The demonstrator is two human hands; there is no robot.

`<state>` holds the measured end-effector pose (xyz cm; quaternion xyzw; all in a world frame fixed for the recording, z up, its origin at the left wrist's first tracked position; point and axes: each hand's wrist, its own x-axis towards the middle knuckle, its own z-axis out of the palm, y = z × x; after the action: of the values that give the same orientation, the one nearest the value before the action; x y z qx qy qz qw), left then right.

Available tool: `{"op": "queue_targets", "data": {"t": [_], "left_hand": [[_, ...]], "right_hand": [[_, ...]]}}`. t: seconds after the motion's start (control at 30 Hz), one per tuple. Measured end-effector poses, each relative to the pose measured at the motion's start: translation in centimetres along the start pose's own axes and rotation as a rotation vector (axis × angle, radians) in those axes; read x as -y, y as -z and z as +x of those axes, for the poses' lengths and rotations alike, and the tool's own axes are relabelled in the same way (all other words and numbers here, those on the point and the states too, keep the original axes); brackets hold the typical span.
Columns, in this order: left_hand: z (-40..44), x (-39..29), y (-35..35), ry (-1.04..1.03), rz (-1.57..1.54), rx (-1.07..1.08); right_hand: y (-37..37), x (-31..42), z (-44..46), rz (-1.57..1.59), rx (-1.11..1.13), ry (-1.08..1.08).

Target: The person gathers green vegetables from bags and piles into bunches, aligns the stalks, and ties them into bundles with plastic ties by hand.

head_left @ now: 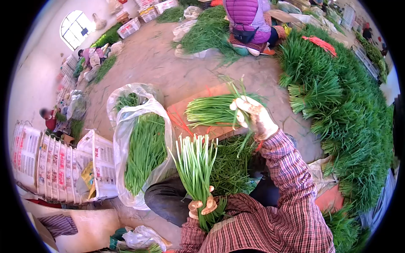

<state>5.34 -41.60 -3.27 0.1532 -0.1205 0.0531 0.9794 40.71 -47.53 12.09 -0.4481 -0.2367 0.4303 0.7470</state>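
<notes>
White crates stand at left, an arched window beyond them.

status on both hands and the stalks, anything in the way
Left hand gripping a bundle, pale ends up. Right hand holding a few loose stalks. Nothing seen blocking either hand.

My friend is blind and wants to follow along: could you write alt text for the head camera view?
A person's left hand grips an upright bunch of green stalks while the right hand holds a few loose stalks near a pile on a board. Around lie a see-through bag of greens, white crates and a long green heap.
</notes>
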Motion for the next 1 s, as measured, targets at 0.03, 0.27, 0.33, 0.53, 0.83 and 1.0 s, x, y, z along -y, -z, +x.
{"op": "queue_targets", "data": {"t": [0.03, 0.27, 0.33, 0.53, 0.83, 1.0], "left_hand": [[0.2, -0.1, -0.3, -0.028, 0.003, -0.045], [1.1, -1.4, -0.8, -0.045, 0.230, -0.278], [1.0, -1.3, -1.2, -0.047, 0.236, -0.291], [1.3, -0.7, -1.4, 0.024, 0.264, -0.329], [1.9, -0.3, -2.3, 0.100, 0.404, -0.354], [2.0, -0.4, -2.3, 0.084, 0.432, -0.352]], "right_hand": [[0.4, 0.3, -0.7, -0.031, 0.030, -0.004], [2.0, -7.9, -5.0, -1.588, 0.598, -0.294], [1.4, -8.9, -5.7, -1.641, 0.336, -0.179], [-1.1, -6.3, -4.7, -0.751, 0.122, -0.001], [0.7, -7.1, -2.6, -0.797, -0.040, 0.148], [3.3, -5.9, -1.9, -0.703, -0.225, 0.056]]}}
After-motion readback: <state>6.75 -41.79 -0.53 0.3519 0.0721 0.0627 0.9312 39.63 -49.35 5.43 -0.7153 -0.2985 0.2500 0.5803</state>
